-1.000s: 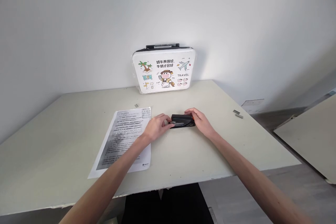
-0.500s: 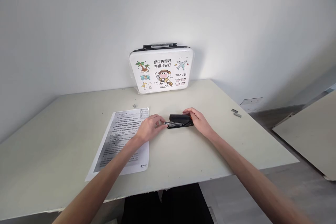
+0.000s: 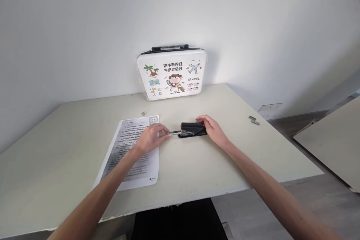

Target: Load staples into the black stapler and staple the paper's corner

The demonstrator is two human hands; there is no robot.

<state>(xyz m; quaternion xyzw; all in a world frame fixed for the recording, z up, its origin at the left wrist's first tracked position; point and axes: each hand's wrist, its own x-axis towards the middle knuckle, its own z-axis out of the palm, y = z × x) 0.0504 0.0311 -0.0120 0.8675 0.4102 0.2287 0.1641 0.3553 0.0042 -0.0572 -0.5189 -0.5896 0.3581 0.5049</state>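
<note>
A black stapler (image 3: 192,129) lies on the table with its front end pointing left. My right hand (image 3: 209,126) is closed around its rear end. From the front of the stapler a slim metal staple tray (image 3: 174,132) sticks out to the left. My left hand (image 3: 152,137) pinches the tray's outer end between thumb and fingers, above the right edge of a printed sheet of paper (image 3: 132,157). Whether staples sit in the tray is too small to tell.
A white cartoon-printed case (image 3: 173,75) with a black handle leans against the wall at the back of the table (image 3: 210,168). Small staple strips (image 3: 254,120) lie near the right edge. Another small strip (image 3: 143,113) is above the paper.
My left hand has moved left, drawing the metal tray farther out of the stapler's front. My right hand has kept its hold on the stapler.
</note>
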